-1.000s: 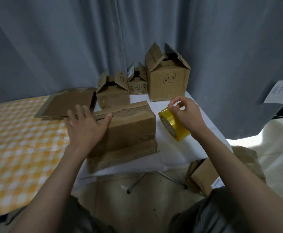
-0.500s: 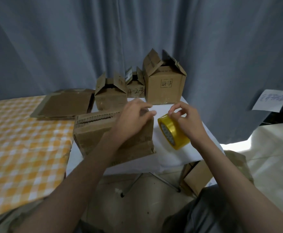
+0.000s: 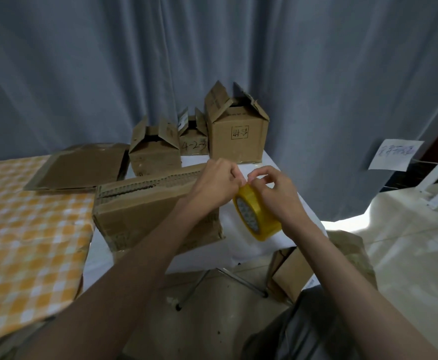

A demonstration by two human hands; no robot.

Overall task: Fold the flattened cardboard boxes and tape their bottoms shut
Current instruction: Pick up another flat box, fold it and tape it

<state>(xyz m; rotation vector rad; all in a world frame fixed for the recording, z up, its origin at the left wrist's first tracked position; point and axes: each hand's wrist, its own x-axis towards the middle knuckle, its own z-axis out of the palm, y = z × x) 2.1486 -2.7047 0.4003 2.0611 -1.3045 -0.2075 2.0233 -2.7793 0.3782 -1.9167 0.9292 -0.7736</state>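
A folded cardboard box (image 3: 145,214) lies on its side on the white table (image 3: 241,245), its corrugated edge facing up. Just right of it, my right hand (image 3: 277,196) holds a yellow tape roll (image 3: 255,219) above the table. My left hand (image 3: 219,181) has its fingertips pinched at the top of the roll, touching my right fingers. The tape's loose end is too small to make out.
Three folded boxes (image 3: 238,133) with open top flaps stand at the table's back by a grey curtain. Flattened cardboard (image 3: 80,167) lies on the orange checked cloth (image 3: 25,242) at left. Another box (image 3: 293,271) sits on the floor under the table's right edge.
My left hand left the box lying on its side and came right to the tape roll, where its fingers now pinch at the top. My right hand kept hold of the roll.
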